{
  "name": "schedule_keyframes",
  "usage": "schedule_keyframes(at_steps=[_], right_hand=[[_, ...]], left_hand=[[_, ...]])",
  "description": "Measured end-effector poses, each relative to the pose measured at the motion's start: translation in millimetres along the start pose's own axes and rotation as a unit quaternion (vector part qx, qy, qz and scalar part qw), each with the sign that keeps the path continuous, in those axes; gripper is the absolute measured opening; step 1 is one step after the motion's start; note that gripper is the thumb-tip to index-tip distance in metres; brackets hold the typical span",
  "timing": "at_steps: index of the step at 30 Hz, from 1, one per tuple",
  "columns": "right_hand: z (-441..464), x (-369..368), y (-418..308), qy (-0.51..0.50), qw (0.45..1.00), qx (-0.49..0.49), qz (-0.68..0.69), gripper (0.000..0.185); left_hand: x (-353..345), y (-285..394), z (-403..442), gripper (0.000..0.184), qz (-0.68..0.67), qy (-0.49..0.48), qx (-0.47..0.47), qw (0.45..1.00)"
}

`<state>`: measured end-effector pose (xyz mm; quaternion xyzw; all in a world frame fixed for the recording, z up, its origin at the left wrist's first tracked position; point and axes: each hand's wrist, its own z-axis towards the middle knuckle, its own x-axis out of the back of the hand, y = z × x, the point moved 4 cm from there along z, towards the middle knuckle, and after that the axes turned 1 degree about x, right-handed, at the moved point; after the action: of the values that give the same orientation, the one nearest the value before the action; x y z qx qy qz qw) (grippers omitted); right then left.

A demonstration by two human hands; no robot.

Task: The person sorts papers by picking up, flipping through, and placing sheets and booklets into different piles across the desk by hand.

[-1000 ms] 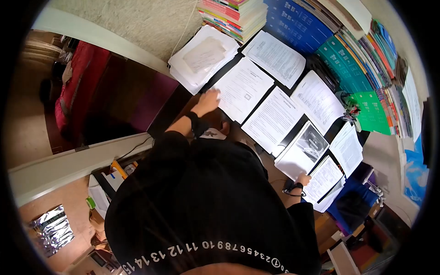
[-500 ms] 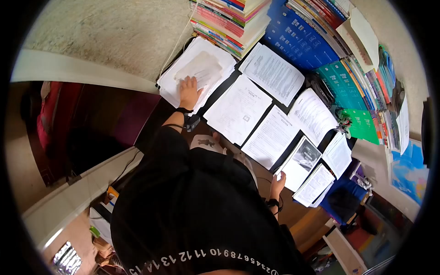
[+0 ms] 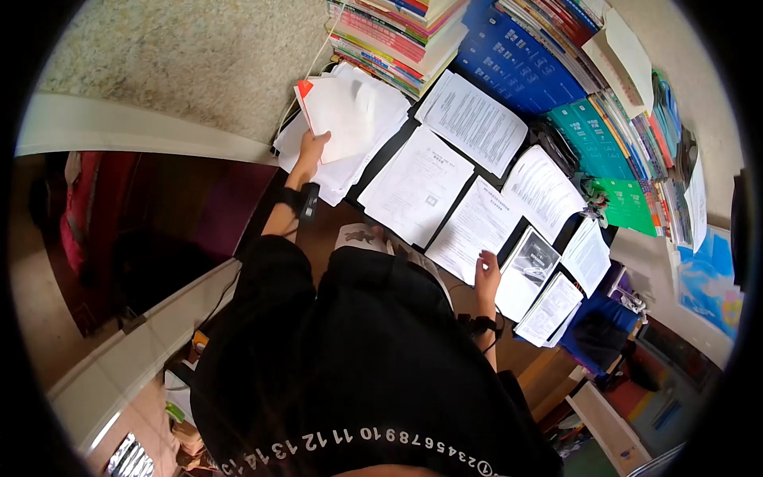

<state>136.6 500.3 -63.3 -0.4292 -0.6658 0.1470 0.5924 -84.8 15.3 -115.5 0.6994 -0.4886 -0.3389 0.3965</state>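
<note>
My left hand is closed on the near edge of a white booklet with a red strip along its left side. The booklet is raised over a loose pile of white papers at the left end of the desk. My right hand hovers at the desk's front edge, its fingers bent and close together with nothing visible in them. It is between a stack of printed sheets and a booklet with a dark photo. Another printed stack lies left of those sheets.
A tall pile of books stands behind the left papers. Blue box files and a green folder line the back. More sheets lie along the rear, and a small stack sits at the right end.
My left hand, earlier flat on the paper pile, now grips the white booklet and lifts it. My right hand has left the photo booklet's edge and moved up, its fingers curling.
</note>
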Motion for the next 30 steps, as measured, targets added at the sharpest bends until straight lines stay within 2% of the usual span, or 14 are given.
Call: schedule_keyframes(at_steps=[5,8,10,12,14,16,17,20,21,24,25,28,29,30], right_hand=[[12,-3,-71,-0.054,0.998,0.042,0.012,0.022],[17,-12,-99,-0.141,0.971,0.034,0.189,0.028],[17,-12,-123,-0.183,0.953,0.033,0.24,0.032],[14,-6,-150,-0.178,0.932,0.025,0.314,0.042],[11,3,-166,-0.123,0.925,0.016,0.359,0.049],[12,13,-165,-0.08,0.943,0.005,0.322,0.052],[11,19,-165,-0.05,0.939,0.009,0.339,0.052],[6,38,-162,0.004,0.921,-0.005,0.389,0.053],[3,44,-159,0.012,0.915,-0.012,0.404,0.052],[-3,53,-148,0.037,0.908,-0.012,0.416,0.053],[-5,55,-143,0.037,0.907,-0.014,0.418,0.053],[-9,61,-137,0.039,0.907,-0.023,0.418,0.053],[-9,62,-136,0.04,0.908,-0.026,0.417,0.053],[-10,63,-135,0.045,0.907,-0.02,0.419,0.053]], left_hand=[[-46,42,-77,0.043,-0.114,-0.115,0.058,0.985],[-81,53,-117,0.044,-0.126,-0.179,0.08,0.973],[-103,39,-134,0.045,-0.106,-0.204,0.095,0.968],[-129,36,-157,0.051,-0.058,-0.259,0.099,0.959],[-154,34,-180,0.049,0.027,-0.336,0.118,0.934],[-179,40,-201,0.048,0.07,-0.381,0.058,0.92],[-188,44,-212,0.046,0.088,-0.383,0.054,0.918],[-206,30,-218,0.047,-0.002,-0.316,0.06,0.947],[-213,38,-222,0.046,-0.057,-0.319,0.02,0.946],[-224,54,-226,0.041,-0.126,-0.353,0.066,0.925],[-226,49,-221,0.036,-0.086,-0.361,0.058,0.927],[-233,54,-225,0.036,-0.016,-0.317,0.001,0.948],[-235,61,-229,0.046,0.008,-0.309,-0.076,0.948],[-238,69,-233,0.048,-0.002,-0.3,-0.113,0.947]])
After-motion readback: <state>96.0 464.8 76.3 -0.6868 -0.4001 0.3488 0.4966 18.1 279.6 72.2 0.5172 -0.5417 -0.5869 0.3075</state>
